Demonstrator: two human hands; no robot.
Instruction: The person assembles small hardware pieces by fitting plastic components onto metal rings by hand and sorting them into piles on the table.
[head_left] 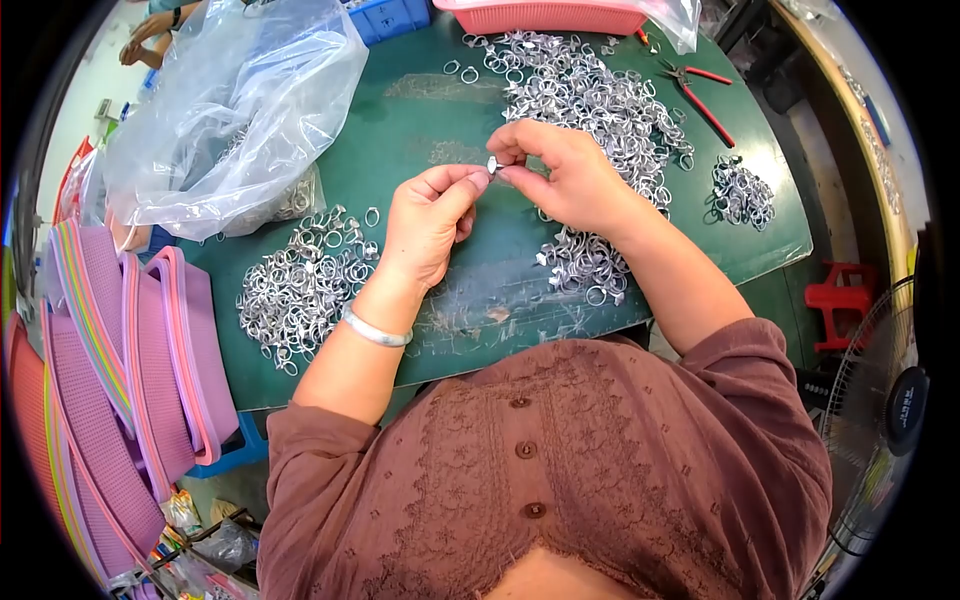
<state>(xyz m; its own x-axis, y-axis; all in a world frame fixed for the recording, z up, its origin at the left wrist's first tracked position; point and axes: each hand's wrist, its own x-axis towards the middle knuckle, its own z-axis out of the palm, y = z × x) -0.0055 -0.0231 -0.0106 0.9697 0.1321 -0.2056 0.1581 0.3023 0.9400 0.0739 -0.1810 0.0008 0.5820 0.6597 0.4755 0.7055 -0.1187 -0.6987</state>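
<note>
Over the middle of the green table, my left hand (432, 218) and my right hand (568, 175) meet fingertip to fingertip. Pinched between them is a small silver ring (492, 164) with a pale flat top; the fingers hide most of its band. Both hands are closed on it. A large heap of silver rings (600, 110) spreads behind and beside my right hand. Left of my left wrist lies a second pile of rings (305, 285). A third, smaller ring pile (742, 195) sits near the right edge of the table.
Red-handled pliers (700, 100) lie at the back right. A clear plastic bag (240, 120) with rings inside stands at the left, beside stacked purple baskets (150, 350). A pink basket (550, 17) is at the back. Another person's hands (145, 45) show at top left.
</note>
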